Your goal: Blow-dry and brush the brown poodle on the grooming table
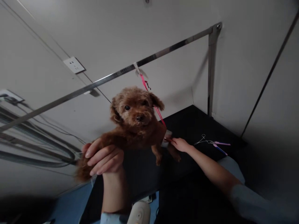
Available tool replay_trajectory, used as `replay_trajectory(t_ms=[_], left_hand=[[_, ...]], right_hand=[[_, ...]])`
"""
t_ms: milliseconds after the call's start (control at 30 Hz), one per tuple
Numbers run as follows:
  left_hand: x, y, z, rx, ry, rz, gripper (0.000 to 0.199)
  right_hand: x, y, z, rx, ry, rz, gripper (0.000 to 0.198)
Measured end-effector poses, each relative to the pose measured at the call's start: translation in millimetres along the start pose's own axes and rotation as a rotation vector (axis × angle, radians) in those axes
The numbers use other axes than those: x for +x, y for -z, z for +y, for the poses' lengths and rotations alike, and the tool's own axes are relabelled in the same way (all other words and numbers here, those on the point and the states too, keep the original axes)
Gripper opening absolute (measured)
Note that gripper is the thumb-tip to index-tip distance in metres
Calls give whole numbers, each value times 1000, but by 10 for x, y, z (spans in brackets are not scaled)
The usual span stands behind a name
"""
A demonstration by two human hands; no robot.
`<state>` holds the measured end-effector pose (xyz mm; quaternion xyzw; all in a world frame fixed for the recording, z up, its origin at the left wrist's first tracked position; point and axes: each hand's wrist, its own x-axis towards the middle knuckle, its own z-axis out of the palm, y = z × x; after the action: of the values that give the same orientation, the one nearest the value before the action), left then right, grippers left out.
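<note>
A curly brown poodle-like dog (137,124) is on the black table (140,174), facing me, with a pink leash (161,116) around it. My left hand (106,157) is closed around its raised, outstretched front leg (113,138), and the fluffy paw end (83,169) sticks out past my fingers. At the dog's flank and hind leg, my right hand (181,144) has its fingers closed. A small whitish object (167,135) shows by those fingertips; its kind and what the fingers grip are unclear.
The leash hangs from a metal bar (121,73) on an upright post (211,71). Scissors-like tools with pink and blue handles (219,147) and a slim metal clamp (202,138) lie at right. Grey hoses (46,140) run along the left. A rounded white device (139,213) shows at the bottom.
</note>
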<state>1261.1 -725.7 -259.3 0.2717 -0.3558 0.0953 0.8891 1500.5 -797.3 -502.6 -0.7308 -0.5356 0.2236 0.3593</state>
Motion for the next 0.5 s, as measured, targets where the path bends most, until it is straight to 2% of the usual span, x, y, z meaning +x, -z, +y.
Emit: replay_trajectory(t_ms=[100,167,233,267,333,400,433,467,500], left_hand=[[25,-13,-11,-76,72,-57,21],[14,2,-22,-67,103,-89,21],[-38,25,-17,21,19,-97,24],[-80,34,-3,105,-104,-60,27],[-183,46,46,339,-446,136,37],[-295,56,100,595,-705,414,46],[-351,65,116,691,-760,568,50],[-408,79,116,741,-757,706,53],[-469,95,100,726,-692,842,56]], right_hand=[[-154,45,92,-50,-95,-32,36],[-169,30,62,-42,-100,-37,40],[-109,-12,18,-13,-88,-28,39],[-80,-42,21,3,-92,-24,37],[-89,-111,108,34,-127,-33,33],[-198,-183,285,72,-179,-61,33],[-262,-217,383,98,-201,-74,35],[-308,-247,472,131,-216,-79,38],[-321,-275,540,169,-222,-75,40]])
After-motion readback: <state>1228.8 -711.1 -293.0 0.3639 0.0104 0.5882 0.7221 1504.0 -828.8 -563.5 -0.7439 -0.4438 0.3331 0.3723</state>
